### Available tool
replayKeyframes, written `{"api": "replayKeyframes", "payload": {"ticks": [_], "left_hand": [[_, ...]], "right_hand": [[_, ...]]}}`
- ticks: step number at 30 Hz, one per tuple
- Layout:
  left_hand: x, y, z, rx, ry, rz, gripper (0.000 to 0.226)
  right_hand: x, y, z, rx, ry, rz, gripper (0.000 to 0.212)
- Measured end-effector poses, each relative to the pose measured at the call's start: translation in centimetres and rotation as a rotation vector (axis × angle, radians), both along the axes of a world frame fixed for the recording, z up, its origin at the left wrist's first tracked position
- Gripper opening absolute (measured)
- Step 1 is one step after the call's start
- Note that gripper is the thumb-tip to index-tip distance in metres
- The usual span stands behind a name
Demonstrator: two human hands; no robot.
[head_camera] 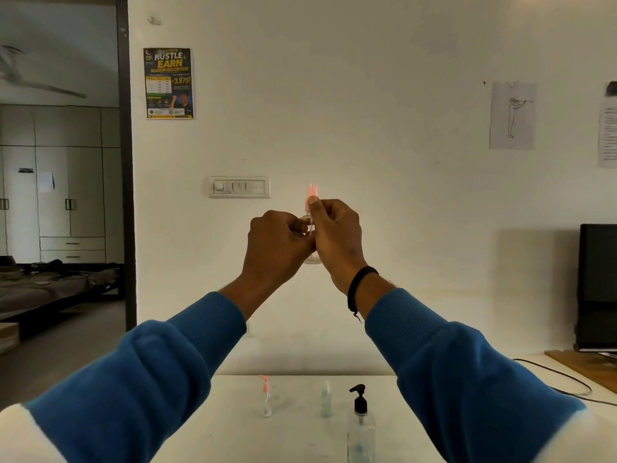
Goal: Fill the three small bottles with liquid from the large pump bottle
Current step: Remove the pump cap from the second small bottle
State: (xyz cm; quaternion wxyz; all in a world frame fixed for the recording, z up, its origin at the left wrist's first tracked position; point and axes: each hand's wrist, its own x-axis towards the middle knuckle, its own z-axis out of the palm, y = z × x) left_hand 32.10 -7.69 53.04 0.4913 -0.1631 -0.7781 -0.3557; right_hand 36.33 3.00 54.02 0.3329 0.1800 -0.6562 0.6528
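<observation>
White wall (367, 95): backs the whole scene, with a switch panel (239, 187) behind the raised hands.
Table (293, 439): carries a big pump bottle (360, 426), a clear small bottle (326, 403) and a pink-pump small bottle (265, 397), well apart.
Poster (169, 83): reads "HUSTLE EARN", "3,975".
Left hand (277, 243): curls round the body of the held bottle (311, 225).
Right hand (337, 233): pinches its pink cap (312, 191), high above the table.

Blue sleeves (187, 355), pink-capped clear small bottle (312, 225), black-pumped clear large pump bottle (361, 426), white table (293, 439)
</observation>
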Motion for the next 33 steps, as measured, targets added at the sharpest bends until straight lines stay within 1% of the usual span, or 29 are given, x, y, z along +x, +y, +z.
{"api": "replayKeyframes", "payload": {"ticks": [3, 7, 10, 12, 17, 21, 25, 28, 33], "left_hand": [[0.5, 0.2, 0.0, -0.002, -0.008, 0.031, 0.019], [1.0, 0.0, 0.0, 0.001, -0.024, 0.012, 0.021], [0.6, -0.1, -0.3, -0.003, -0.032, 0.023, 0.018], [0.5, 0.0, -0.5, -0.012, -0.033, 0.038, 0.020], [0.8, 0.1, -0.4, -0.027, -0.015, 0.023, 0.014], [1.0, 0.3, -0.4, -0.021, -0.028, 0.017, 0.015], [0.9, 0.3, -0.7, -0.014, -0.042, 0.014, 0.018], [1.3, 0.4, -0.7, -0.014, -0.035, -0.005, 0.016], [2.1, 0.5, -0.6, -0.011, -0.034, -0.006, 0.016]], "right_hand": [[0.0, -0.1, -0.3, -0.025, 0.017, -0.021, 0.030], [-0.2, -0.1, -0.4, 0.009, 0.041, -0.058, 0.019], [-0.3, -0.2, -0.3, 0.053, 0.029, -0.066, 0.027], [-0.2, -0.3, -0.5, 0.042, 0.035, -0.052, 0.029], [-0.1, -0.3, -0.8, -0.021, 0.025, -0.031, 0.027], [-0.2, -0.2, -0.7, -0.010, 0.017, -0.040, 0.017], [-0.3, -0.1, -0.8, -0.008, 0.027, -0.036, 0.026], [-0.1, -0.2, -0.8, -0.017, 0.028, -0.036, 0.029], [-0.2, -0.2, -0.6, -0.026, 0.017, -0.071, 0.020]]}}
